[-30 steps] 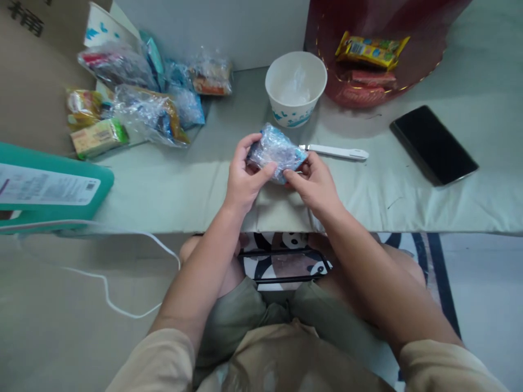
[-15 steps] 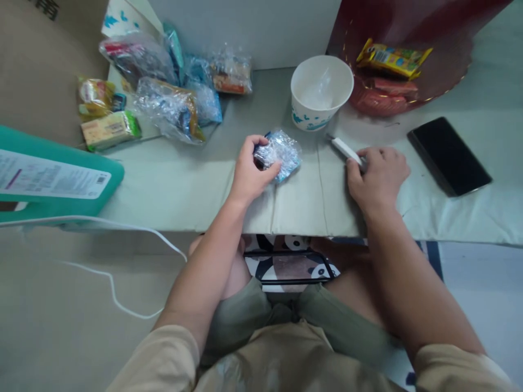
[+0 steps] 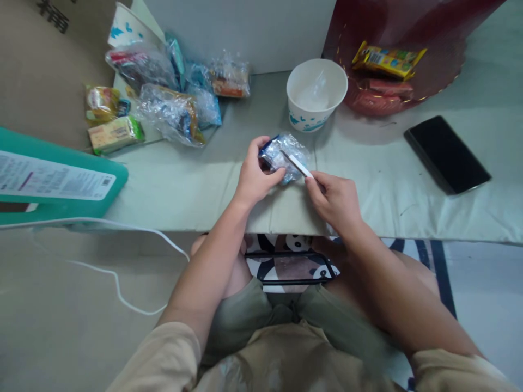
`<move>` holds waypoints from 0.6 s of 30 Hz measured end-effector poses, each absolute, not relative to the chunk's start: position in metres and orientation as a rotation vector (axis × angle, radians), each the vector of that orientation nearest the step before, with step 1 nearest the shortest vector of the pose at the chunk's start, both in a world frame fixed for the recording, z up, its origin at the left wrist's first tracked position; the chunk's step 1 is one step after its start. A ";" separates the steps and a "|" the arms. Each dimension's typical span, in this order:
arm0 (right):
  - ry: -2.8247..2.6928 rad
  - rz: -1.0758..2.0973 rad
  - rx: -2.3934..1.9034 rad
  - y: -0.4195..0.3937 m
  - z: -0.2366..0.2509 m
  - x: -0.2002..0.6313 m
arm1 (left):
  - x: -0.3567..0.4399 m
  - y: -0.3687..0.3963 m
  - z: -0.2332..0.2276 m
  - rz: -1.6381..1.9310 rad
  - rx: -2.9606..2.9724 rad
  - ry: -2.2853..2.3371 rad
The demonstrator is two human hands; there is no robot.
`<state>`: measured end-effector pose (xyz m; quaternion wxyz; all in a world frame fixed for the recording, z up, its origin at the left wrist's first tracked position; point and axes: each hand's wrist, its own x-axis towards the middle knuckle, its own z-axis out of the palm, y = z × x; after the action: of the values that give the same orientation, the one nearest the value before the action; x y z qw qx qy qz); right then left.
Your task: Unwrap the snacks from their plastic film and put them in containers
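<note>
My left hand (image 3: 257,174) is closed on a crinkled clear plastic packet (image 3: 288,152) with blue parts, thumb at its near edge and fingers round its left side. A slim white utility knife (image 3: 299,165) is gripped in my right hand (image 3: 334,197). Its thin dark tip points up and left and lies over the middle of the packet; whether it touches the plastic I cannot tell. Just beyond the packet stands a white paper bowl (image 3: 312,111) with blue-green print and some clear plastic inside.
Several wrapped snacks (image 3: 167,117) lie at the back left, near a green jug (image 3: 110,182). A dark red plate (image 3: 443,81) holds a yellow packet (image 3: 390,60) and red packets. A black phone (image 3: 448,155) lies at right. A white cable (image 3: 134,226) hangs past the table's front edge.
My right hand has moved left with the utility knife, bringing its tip from beside the bowl to over the packet. My left hand keeps its hold, shifted slightly right.
</note>
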<state>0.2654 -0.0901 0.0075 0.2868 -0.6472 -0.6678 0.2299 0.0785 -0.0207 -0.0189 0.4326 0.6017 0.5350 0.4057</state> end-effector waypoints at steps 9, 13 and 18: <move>-1.734 0.545 -1.891 -0.105 0.010 0.308 | 0.056 -0.010 -0.024 1.065 1.486 1.661; -1.689 0.271 -1.928 -0.089 -0.004 0.321 | 0.052 -0.017 -0.013 1.035 1.750 1.780; -1.638 0.129 -2.078 -0.077 -0.018 0.333 | 0.055 -0.015 -0.006 0.989 1.842 1.578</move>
<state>0.3326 -0.0767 -0.0182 0.2438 -0.7607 -0.5998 0.0471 0.0552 -0.0153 -0.0064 0.2582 0.6793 0.5821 0.3646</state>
